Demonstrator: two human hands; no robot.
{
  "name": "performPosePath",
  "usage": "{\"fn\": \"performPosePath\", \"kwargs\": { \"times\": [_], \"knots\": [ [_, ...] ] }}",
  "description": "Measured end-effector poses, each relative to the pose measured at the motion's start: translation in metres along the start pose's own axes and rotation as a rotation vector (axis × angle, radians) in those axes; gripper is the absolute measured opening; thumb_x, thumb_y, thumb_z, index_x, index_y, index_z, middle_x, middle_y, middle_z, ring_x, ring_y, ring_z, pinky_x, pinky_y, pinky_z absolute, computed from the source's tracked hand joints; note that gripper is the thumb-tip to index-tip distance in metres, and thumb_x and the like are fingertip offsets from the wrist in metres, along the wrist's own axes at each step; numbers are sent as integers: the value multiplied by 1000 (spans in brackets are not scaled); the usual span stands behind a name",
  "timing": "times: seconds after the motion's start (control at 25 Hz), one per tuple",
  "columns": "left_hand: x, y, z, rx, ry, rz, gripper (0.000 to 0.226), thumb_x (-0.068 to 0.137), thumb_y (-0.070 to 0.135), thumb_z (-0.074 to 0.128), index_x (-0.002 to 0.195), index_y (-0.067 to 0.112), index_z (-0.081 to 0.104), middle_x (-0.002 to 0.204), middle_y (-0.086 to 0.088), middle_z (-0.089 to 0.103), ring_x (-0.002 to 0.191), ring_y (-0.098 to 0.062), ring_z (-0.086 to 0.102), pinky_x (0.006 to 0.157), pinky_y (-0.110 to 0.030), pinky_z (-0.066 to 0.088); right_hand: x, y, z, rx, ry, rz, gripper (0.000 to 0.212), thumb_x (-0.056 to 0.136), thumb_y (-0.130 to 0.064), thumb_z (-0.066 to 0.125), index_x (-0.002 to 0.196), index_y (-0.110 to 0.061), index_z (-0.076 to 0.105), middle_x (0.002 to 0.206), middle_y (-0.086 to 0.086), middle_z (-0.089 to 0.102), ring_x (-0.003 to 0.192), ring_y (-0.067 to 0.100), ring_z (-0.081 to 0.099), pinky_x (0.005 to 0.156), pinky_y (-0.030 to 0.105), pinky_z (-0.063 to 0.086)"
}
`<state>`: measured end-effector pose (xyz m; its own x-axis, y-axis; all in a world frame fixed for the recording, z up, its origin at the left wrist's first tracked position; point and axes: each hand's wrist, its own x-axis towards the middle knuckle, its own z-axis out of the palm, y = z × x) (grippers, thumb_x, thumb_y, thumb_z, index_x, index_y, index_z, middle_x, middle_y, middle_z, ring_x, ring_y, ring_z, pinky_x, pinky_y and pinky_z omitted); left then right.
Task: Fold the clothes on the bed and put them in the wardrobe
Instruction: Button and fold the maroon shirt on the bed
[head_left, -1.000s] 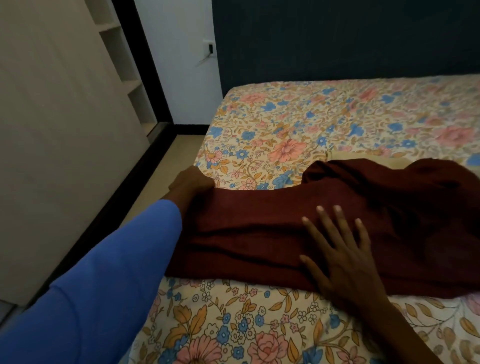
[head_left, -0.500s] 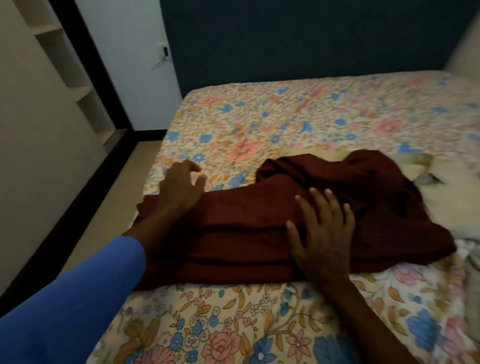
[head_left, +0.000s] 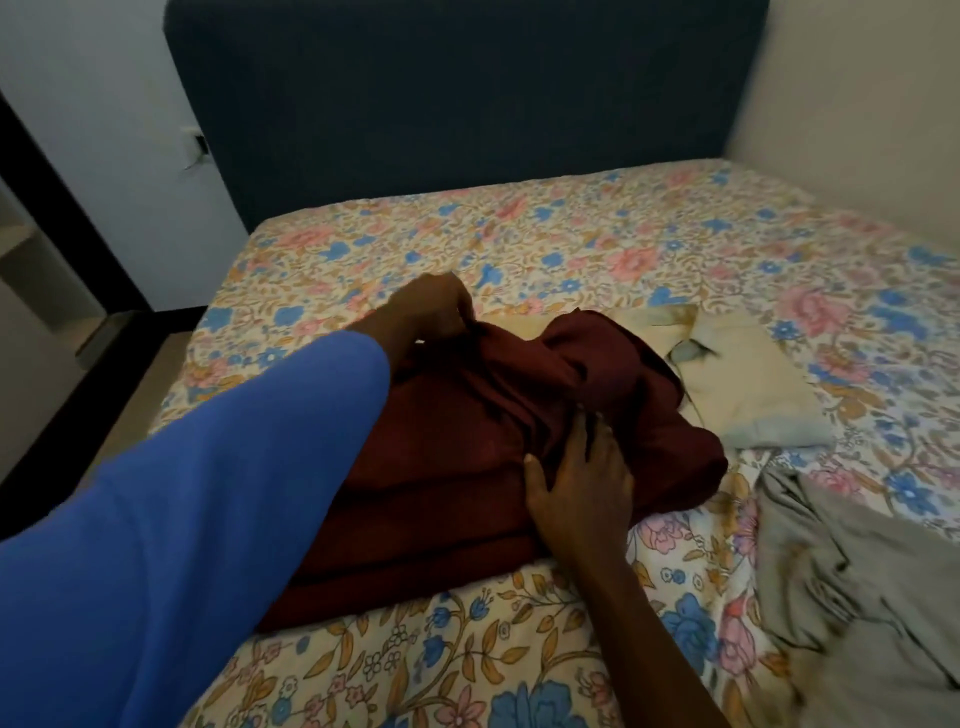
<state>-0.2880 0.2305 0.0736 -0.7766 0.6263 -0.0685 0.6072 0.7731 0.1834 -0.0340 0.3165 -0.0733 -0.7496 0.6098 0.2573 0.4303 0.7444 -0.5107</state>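
Note:
A dark maroon garment (head_left: 467, 467) lies partly folded on the floral bed sheet (head_left: 571, 244). My left hand (head_left: 431, 312), in a blue sleeve, grips the garment's left end and holds it lifted over the rest of the cloth. My right hand (head_left: 582, 478) presses flat on the middle of the garment, fingers pointing away from me. A cream shirt (head_left: 743, 384) lies just behind the maroon garment on the right. A grey garment (head_left: 852, 587) lies crumpled at the right edge.
A dark blue headboard (head_left: 457, 104) stands behind the bed. A wardrobe with open shelves (head_left: 21, 244) and a dark frame is at the far left, across a strip of floor (head_left: 135, 405). A wall bounds the bed on the right.
My left hand has gripped the garment's left end and carried it up and to the right over the cloth. My right hand stays pressed on the middle. The view has swung right.

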Motion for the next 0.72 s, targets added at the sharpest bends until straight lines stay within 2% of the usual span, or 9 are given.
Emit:
{"fn": "performPosePath", "kwargs": {
  "times": [0.12,0.2,0.24,0.32,0.4,0.48,0.52,0.6,0.72],
  "knots": [
    [13,7,-37,-8,178,-52,12,87,14,72,94,22,77,103,-5,75,98,-26,70,82,-39,59,3,-1,3,13,-4,20,84,94,-63,39,163,-20,17,168,13,20,153,33,23,121,50,24],
    [-6,24,-52,-29,407,50,12,86,13,69,87,24,73,99,-2,74,94,-22,69,76,-32,50,4,-2,0,75,-36,45,83,94,-60,47,162,-21,20,168,11,22,153,32,23,121,50,23],
    [-25,36,-50,-52,533,155,10,87,14,67,89,23,72,98,-1,71,91,-20,65,74,-31,45,6,-3,-3,190,-36,85,80,94,-54,56,161,-22,24,166,10,26,152,31,26,121,50,24],
    [-75,57,-28,-40,707,389,8,90,17,64,96,19,68,97,0,63,83,-16,57,70,-29,39,12,-8,-24,650,8,295,70,97,-39,63,158,-24,32,158,6,40,146,29,38,118,46,33],
    [-118,57,15,116,612,487,16,92,25,63,107,20,64,105,-1,59,87,-19,59,69,-35,45,19,-13,-48,1082,89,469,60,102,-37,58,157,-26,36,153,4,48,139,25,47,111,39,39],
    [-133,33,53,105,385,298,42,90,35,65,129,24,54,128,-2,55,112,-25,57,89,-45,50,23,-16,-58,1112,131,511,60,103,-40,55,158,-27,34,155,3,46,138,24,48,109,37,40],
    [-133,17,66,3,360,180,53,88,39,67,137,27,48,138,-2,51,123,-26,53,98,-49,48,22,-18,-58,1061,141,512,61,102,-37,58,157,-27,35,155,3,45,137,24,48,109,38,41],
    [-131,-9,83,-366,478,-48,55,90,35,68,141,26,48,142,-4,51,129,-25,50,104,-48,45,17,-25,-58,900,251,502,60,96,-22,60,153,-25,41,150,4,47,136,25,49,113,44,42],
    [-134,-20,94,-654,576,-336,37,100,24,56,136,18,56,134,-9,58,124,-26,55,98,-37,43,11,-40,-58,460,504,95,55,93,-20,58,147,-22,48,147,4,50,139,23,44,115,47,35]
  ]
}}
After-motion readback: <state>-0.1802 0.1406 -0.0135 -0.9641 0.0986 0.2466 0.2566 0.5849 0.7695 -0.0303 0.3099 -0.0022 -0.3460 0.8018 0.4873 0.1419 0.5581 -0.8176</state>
